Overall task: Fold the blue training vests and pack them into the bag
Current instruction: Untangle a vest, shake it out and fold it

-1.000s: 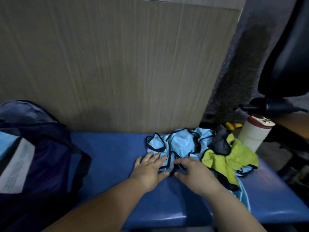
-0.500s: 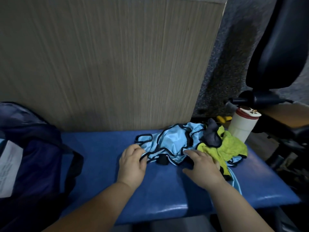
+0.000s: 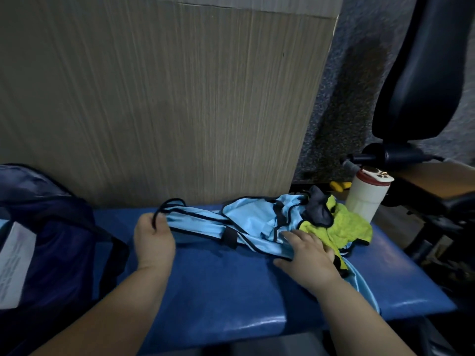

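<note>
The left hand [image 3: 154,237] has its fingers curled round the black-edged strap of 1 blue vest [image 3: 203,228], which is stretched across the blue worktop [image 3: 231,291] toward 9 o'clock. The right hand [image 3: 305,253] lies with fingers fairly straight, pressing on the heap at 3 o'clock beside a yellow-green vest [image 3: 341,227]. To do this step well, free only this 1 vest, pin the heap, then lay it flat with straps matched before folding. The bag [image 3: 51,242] sits at 9 o'clock.
</note>
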The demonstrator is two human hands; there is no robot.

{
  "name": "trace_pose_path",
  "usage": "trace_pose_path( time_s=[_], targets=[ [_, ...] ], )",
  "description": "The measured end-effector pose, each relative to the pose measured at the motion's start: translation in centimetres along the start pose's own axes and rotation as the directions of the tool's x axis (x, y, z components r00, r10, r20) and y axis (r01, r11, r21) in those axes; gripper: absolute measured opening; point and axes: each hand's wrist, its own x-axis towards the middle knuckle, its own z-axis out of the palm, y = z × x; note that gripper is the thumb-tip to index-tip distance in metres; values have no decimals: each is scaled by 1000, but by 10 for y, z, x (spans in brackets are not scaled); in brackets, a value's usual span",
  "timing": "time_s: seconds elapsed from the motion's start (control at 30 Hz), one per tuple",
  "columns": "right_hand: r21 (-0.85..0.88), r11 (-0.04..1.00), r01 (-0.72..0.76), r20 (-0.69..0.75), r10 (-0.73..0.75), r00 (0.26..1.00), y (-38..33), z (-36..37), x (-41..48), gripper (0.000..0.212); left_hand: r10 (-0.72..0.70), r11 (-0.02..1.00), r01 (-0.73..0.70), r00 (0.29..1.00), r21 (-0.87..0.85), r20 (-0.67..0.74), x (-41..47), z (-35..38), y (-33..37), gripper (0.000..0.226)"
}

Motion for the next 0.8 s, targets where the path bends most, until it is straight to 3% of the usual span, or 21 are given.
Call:
trace_pose_path(
  time_s=[0.1,0.27,0.33,0.4,0.5,0.57,0.63,0.7,0.77,0.8],
  targets=[
    [49,998,-37,-20,38,999,2,-2,2,65,0,1000,-4,991,-30,-131,18,-6,7,17],
    [56,991,-119,-7,119,993,9,-6,5,66,10,999,-28,937,-47,-349,45,-16,16,32],
    [78,984,-159,-2,159,987,11,-8,5,67,69,995,-90,928,-42,-366,43,-18,22,31],
    [88,981,-172,-31,176,984,11,-9,4,64,130,990,-141,962,-26,-239,34,-14,25,28],
    [55,989,-136,-155,143,977,4,-11,0,57,213,960,-236,965,152,153,11,2,14,29],
    [62,996,-65,-197,76,977,-1,-9,-1,54,123,939,-246,894,242,431,-12,11,5,20],
    [67,998,20,-199,-6,980,-4,-4,-1,49,3,912,-272,752,306,659,-32,16,-11,60],
    [45,997,68,-180,-59,982,-4,1,-1,46,-36,783,-451,655,429,755,-46,20,-26,102],
    [28,997,72,-160,-67,985,-2,5,-1,49,-10,664,-562,654,494,757,-51,21,-33,109],
    [14,998,68,-155,-65,986,1,6,0,50,-4,655,-565,663,503,749,-51,22,-34,107]
  ],
)
